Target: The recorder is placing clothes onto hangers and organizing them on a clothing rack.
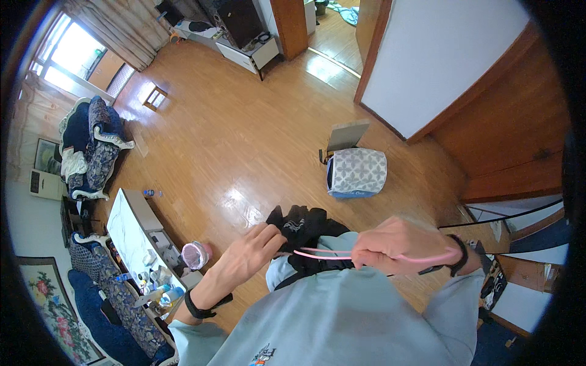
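Observation:
My left hand point(249, 249) pinches the edge of a bunched black cloth garment point(306, 224), which has a small white print. My right hand point(396, 242) grips a thin pink clothes hanger point(322, 257). One rounded end of the hanger reaches left to the black garment, near my left fingertips; whether it is inside the cloth I cannot tell. Its other end runs back along my right wrist. Both hands are just in front of my light blue-grey shirt point(339, 311). The lower part of the garment is hidden behind the shirt and my hands.
A grey-white patterned storage bag point(359, 170) stands on the wood floor ahead. To the left are a pink-lined waste bin point(196, 255), a marble-topped coffee table point(130, 224) and blue sofas point(103, 306). A small stool point(154, 97) stands farther off, and an open doorway point(334, 59) is ahead.

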Action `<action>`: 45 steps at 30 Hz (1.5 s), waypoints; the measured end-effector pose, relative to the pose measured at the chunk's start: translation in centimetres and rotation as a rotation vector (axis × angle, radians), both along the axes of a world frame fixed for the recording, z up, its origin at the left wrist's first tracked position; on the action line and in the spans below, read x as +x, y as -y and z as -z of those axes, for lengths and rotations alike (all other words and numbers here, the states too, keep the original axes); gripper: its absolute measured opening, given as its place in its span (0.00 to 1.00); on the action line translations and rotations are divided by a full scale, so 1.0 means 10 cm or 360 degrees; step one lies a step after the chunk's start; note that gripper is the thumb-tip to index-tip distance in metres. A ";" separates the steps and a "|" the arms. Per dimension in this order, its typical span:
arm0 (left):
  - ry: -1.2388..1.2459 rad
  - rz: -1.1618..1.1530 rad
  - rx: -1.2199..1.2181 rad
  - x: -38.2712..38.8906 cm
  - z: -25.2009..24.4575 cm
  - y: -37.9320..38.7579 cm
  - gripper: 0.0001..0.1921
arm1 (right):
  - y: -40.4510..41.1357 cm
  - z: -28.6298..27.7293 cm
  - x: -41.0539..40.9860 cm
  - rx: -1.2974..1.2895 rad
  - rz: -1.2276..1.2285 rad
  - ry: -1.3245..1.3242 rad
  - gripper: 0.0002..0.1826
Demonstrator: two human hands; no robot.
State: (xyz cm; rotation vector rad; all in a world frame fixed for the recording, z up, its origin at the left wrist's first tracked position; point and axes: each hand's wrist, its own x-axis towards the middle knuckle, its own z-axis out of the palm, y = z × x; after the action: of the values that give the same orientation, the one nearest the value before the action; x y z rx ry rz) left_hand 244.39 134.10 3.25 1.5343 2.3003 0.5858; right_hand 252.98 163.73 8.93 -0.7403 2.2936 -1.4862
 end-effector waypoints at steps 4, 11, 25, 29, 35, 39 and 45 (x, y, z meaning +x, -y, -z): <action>-0.0332 0.0055 0.0453 -0.06 0.00 -0.02 0.16 | 0.01 -0.25 -0.07 0.0027 -0.0048 -0.0310 0.06; -0.0345 0.0013 0.0619 0.02 -0.04 -0.11 0.17 | 0.22 0.04 -0.15 0.0111 0.0001 -0.0513 0.07; -0.0673 -0.0030 0.0742 0.18 0.01 -0.54 0.13 | 0.47 0.95 0.00 -0.0210 0.0662 -0.0593 0.07; -0.0751 -0.0052 0.0646 0.21 -0.04 -0.60 0.16 | 0.30 0.67 -0.15 -0.0076 0.0588 -0.0560 0.09; -0.0676 -0.0152 0.0508 0.08 0.17 -0.40 0.13 | 0.21 0.36 -0.18 0.0658 0.0589 -0.0220 0.12; -0.0640 -0.0307 0.0595 -0.02 0.30 -0.25 0.13 | 0.20 0.50 -0.21 0.0709 0.1053 -0.0300 0.17; -0.0248 -0.0308 0.0714 -0.06 0.35 -0.37 0.13 | 0.56 0.66 -0.40 0.0592 0.0631 -0.0774 0.16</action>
State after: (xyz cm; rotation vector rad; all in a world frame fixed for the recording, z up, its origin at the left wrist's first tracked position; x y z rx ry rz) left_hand 243.77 137.81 -0.29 1.5965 2.5794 1.1346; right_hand 249.00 158.16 2.29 -0.6090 3.1186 -1.0324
